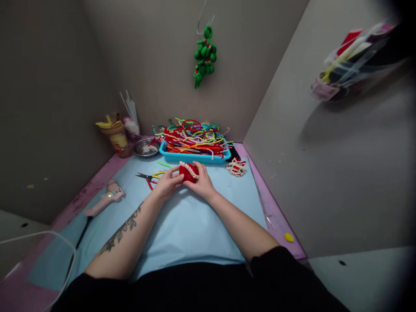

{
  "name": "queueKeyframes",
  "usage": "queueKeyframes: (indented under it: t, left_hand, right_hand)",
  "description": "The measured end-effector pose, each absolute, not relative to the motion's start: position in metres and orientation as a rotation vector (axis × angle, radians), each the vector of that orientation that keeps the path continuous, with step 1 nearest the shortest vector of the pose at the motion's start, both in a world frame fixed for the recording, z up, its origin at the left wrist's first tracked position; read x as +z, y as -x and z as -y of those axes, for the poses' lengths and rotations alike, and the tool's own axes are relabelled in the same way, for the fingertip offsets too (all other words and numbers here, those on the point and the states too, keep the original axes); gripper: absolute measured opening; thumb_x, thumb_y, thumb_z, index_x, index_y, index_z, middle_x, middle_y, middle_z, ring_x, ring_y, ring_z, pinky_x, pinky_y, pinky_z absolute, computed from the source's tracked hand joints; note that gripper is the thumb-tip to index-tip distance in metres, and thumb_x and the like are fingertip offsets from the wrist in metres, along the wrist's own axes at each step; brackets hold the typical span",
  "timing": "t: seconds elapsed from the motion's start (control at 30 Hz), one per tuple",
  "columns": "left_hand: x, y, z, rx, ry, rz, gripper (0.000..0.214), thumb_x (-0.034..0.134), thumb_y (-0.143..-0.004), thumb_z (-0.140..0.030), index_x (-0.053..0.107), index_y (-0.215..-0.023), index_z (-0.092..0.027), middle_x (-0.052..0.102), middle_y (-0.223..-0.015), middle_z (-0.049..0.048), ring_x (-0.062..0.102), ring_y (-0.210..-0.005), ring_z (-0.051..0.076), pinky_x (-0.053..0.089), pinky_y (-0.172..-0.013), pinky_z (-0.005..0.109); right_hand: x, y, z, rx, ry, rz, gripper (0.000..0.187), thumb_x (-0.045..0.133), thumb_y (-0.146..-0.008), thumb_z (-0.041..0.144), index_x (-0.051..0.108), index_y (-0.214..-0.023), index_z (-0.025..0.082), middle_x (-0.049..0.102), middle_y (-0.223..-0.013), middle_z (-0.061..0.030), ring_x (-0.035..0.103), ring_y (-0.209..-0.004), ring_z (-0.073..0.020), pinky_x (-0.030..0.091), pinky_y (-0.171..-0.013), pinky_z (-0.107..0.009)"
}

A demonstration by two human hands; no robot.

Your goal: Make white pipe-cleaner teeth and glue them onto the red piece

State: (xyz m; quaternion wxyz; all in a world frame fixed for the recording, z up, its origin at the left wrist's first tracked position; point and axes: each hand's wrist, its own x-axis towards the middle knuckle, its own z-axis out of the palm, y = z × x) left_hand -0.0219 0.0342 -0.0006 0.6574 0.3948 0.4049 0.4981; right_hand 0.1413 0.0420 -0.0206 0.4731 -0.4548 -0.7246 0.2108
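Between both hands, over the middle of the blue sheet, is a small red craft piece [187, 174] with a cream scalloped or braided strip across it. My left hand [169, 183] grips its left side, fingers and thumb closed on it. On the right edge my right hand [202, 184] holds it, thumb below and fingers behind. What the piece is made into, I cannot make out. Beside my left hand lie scissors or cutters [150, 178] with red and yellow handles, blades apart. A green strip [164, 164] lies just behind them.
A blue tray [195, 159] heaped with coloured pipe cleaners stands at the back. Left of it are a metal bowl [146, 148] and a pot [118, 138]. A pink glue gun [105, 199] lies at left, a red-and-cream piece [236, 167] at right, a yellow cap [288, 237] near the right edge.
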Motion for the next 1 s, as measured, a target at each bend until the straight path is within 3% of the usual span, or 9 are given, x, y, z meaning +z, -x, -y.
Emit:
queueKeyframes:
  t: [0.1, 0.2, 0.43, 0.63, 1.0]
  left_hand:
    - [0.002, 0.021, -0.032, 1.116, -0.986, -0.816, 0.050, 0.080, -0.060, -0.025, 0.062, -0.106, -0.013, 0.069, -0.097, 0.0095, 0.066, -0.085, 0.019, 0.050, -0.079, 0.029]
    - [0.003, 0.022, -0.032, 1.160, -1.017, -0.879, 0.043, 0.079, -0.061, -0.029, 0.065, -0.097, -0.013, 0.070, -0.094, 0.0084, 0.065, -0.080, 0.018, 0.049, -0.074, 0.028]
    - [0.001, 0.022, -0.031, 1.155, -1.080, -0.974, 0.047, 0.078, -0.060, -0.036, 0.060, -0.097, -0.014, 0.070, -0.085, 0.0056, 0.064, -0.071, 0.016, 0.049, -0.070, 0.028]
    - [0.003, 0.017, -0.029, 1.124, -1.196, -0.983, 0.047, 0.077, -0.061, -0.036, 0.060, -0.099, -0.013, 0.071, -0.088, 0.0070, 0.065, -0.075, 0.017, 0.049, -0.074, 0.029]
    - [0.006, 0.015, -0.026, 1.048, -1.325, -1.038, 0.044, 0.071, -0.067, -0.040, 0.064, -0.101, -0.013, 0.072, -0.087, 0.0082, 0.066, -0.078, 0.021, 0.051, -0.074, 0.032]
  right_hand:
    - [-0.017, -0.143, -0.038, 0.553, 1.012, 1.809, 0.075, 0.075, -0.066, 0.037, 0.040, -0.130, 0.020, 0.049, -0.127, -0.0123, 0.048, -0.119, -0.0234, 0.040, -0.102, -0.038]
    - [-0.011, -0.146, -0.035, 0.504, 0.965, 1.817, 0.057, 0.069, -0.073, 0.034, 0.047, -0.124, 0.021, 0.052, -0.124, -0.0110, 0.049, -0.117, -0.0225, 0.040, -0.101, -0.038]
    - [0.003, -0.144, -0.028, 0.443, 0.993, 1.811, 0.018, 0.056, -0.082, 0.026, 0.061, -0.098, 0.020, 0.062, -0.092, -0.0049, 0.056, -0.088, -0.0177, 0.047, -0.083, -0.031]
    - [0.002, -0.142, -0.030, 0.542, 1.101, 1.742, 0.020, 0.051, -0.079, 0.019, 0.063, -0.095, 0.019, 0.064, -0.087, -0.0030, 0.057, -0.074, -0.0145, 0.047, -0.072, -0.027]
    - [0.005, -0.141, -0.029, 0.517, 1.088, 1.749, 0.014, 0.051, -0.082, 0.022, 0.063, -0.089, 0.019, 0.064, -0.084, -0.0035, 0.057, -0.075, -0.0155, 0.047, -0.071, -0.028]
